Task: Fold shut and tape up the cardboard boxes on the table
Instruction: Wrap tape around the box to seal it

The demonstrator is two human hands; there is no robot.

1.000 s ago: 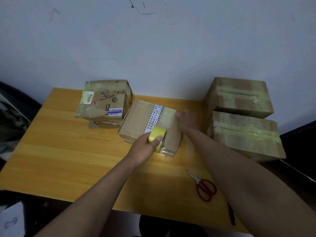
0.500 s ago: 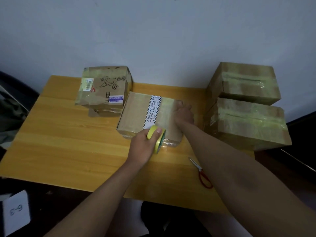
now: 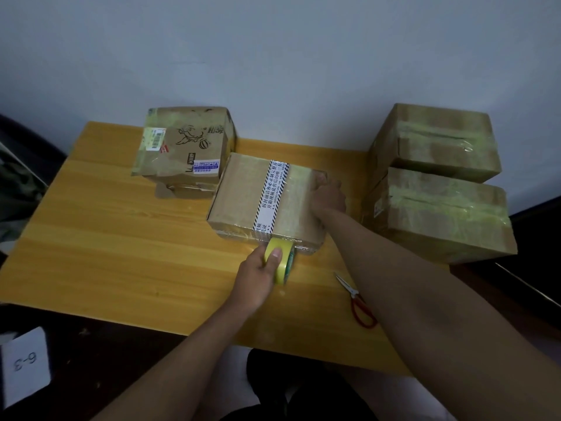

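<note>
Two forearms reach out from me over the wooden table (image 3: 91, 238). Nearest, my left hand (image 3: 258, 276) grasps the yellow tape roll (image 3: 280, 262), thumb on its outer face, holding it just off the near side of the middle box (image 3: 239, 192); a clear strip runs from the roll up onto that box. To the right of the roll, red-handled scissors (image 3: 356, 302) lie flat on the table, partly under my right forearm. Farther out, my right hand (image 3: 329, 197) is clenched over the right edge of the middle box, fingers curled down its side, pressing on the taped top. That box is folded closed, so I cannot see its contents; a white band with black print and striped edges (image 3: 271, 196) crosses its lid. Behind it to the left stands a printed box (image 3: 185, 144) with a barcode label, closed and wrapped in tape, resting on a smaller carton. At far right, two taped boxes are stacked, the lower box (image 3: 437, 214) under the upper box (image 3: 437, 141), against the wall.
</note>
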